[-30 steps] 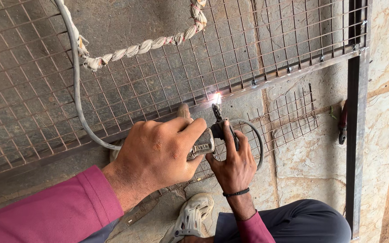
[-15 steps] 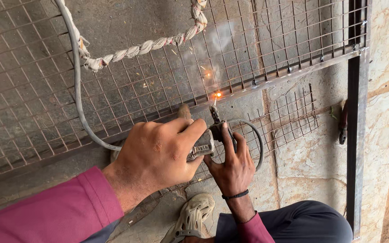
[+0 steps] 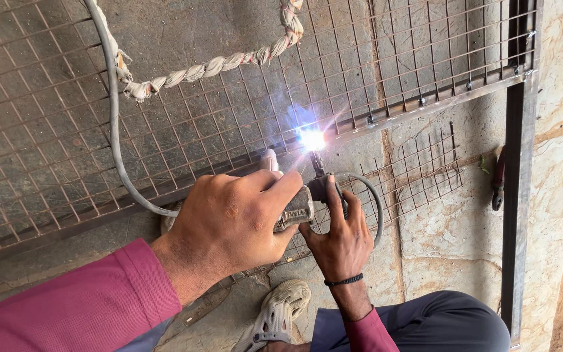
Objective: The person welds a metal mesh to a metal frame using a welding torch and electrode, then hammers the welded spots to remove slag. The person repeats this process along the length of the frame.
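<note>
My left hand (image 3: 229, 221), in a magenta sleeve, is shut on the handle of a welding electrode holder (image 3: 298, 210). My right hand (image 3: 341, 241), with a black band on the wrist, is wrapped around the holder's dark head just below the rod. The rod's tip touches the flat steel bar (image 3: 425, 105) under the wire mesh panel (image 3: 197, 124), where a bright blue-white arc (image 3: 312, 139) burns. A grey cable (image 3: 113, 130) loops from the holder up across the mesh.
A twisted cloth rope (image 3: 210, 65) lies on the mesh. A dark upright frame bar (image 3: 516, 195) stands at the right, with a red-handled tool (image 3: 498, 184) beside it. A smaller mesh scrap (image 3: 425, 169), my sandalled foot (image 3: 275, 316) and my knee (image 3: 438, 322) rest on the stone floor.
The arc dropped to an orange spark with smoke half a second ago and now flares bright blue-white. Both hands have stayed in place on the holder.
</note>
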